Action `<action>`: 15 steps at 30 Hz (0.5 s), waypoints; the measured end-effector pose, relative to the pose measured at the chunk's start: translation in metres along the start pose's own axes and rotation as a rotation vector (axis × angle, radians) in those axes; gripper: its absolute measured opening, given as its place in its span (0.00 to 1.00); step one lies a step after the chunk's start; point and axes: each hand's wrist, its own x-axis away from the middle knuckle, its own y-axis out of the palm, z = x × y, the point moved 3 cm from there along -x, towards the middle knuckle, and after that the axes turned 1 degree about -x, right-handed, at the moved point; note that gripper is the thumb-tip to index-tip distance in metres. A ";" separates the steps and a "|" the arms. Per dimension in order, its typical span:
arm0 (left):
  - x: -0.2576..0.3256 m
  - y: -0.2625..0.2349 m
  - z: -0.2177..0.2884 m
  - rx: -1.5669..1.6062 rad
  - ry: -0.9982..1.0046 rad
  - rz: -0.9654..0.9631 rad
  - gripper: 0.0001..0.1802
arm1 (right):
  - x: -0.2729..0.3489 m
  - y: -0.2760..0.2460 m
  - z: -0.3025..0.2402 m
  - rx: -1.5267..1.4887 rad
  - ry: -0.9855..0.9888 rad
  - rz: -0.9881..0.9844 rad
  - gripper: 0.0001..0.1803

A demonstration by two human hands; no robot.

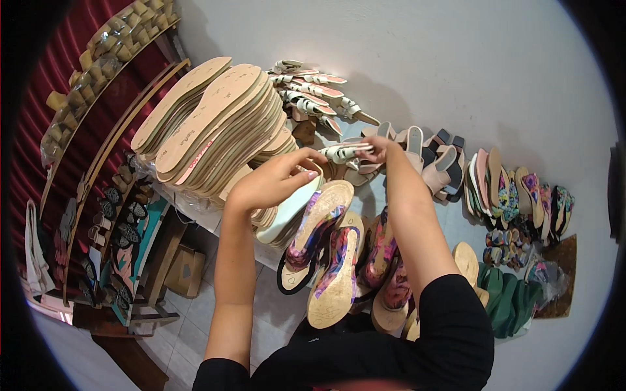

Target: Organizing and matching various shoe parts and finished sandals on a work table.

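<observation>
A white strappy sandal [344,154] lies between my hands at the middle of the table. My right hand [379,150] is closed on its right end, with the fingertips partly hidden. Just left of the sandal, my left hand [277,181] is open, its fingers apart and the index fingertip close to the sandal's strap. Whether that fingertip touches it I cannot tell. Below the left hand is a pale mint sole [291,207]. Nearer to me sit sandals with multicoloured straps, one of them a cork-toned sandal [336,274].
Tall stacks of beige insoles [218,124] rise at the left. Several white sandals [306,91] stand behind. Beige heeled sandals [437,169], floral sandals [512,189] and green soles [508,300] line the right. A shoe rack [107,130] stands far left. A wall [424,58] backs the table.
</observation>
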 end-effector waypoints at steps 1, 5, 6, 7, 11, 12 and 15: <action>0.001 0.000 0.001 0.002 0.006 -0.010 0.16 | 0.014 -0.004 -0.010 0.036 -0.040 0.050 0.13; 0.002 0.002 0.008 0.059 0.058 -0.003 0.16 | 0.087 -0.015 -0.038 0.327 -0.240 0.016 0.13; 0.001 0.003 0.011 0.056 0.076 0.000 0.16 | 0.105 -0.017 -0.045 0.341 -0.266 0.064 0.13; 0.000 0.004 0.013 0.054 0.095 0.003 0.16 | 0.123 -0.019 -0.050 0.356 -0.292 0.114 0.14; -0.014 0.013 0.023 0.077 0.139 0.054 0.16 | 0.241 0.014 -0.055 0.682 -0.486 0.365 0.15; -0.019 0.015 0.023 0.079 0.143 0.051 0.16 | 0.260 0.020 -0.060 0.881 -0.617 0.380 0.16; -0.028 0.018 0.033 0.081 -0.043 0.111 0.21 | 0.316 0.043 -0.058 1.210 -0.926 0.428 0.15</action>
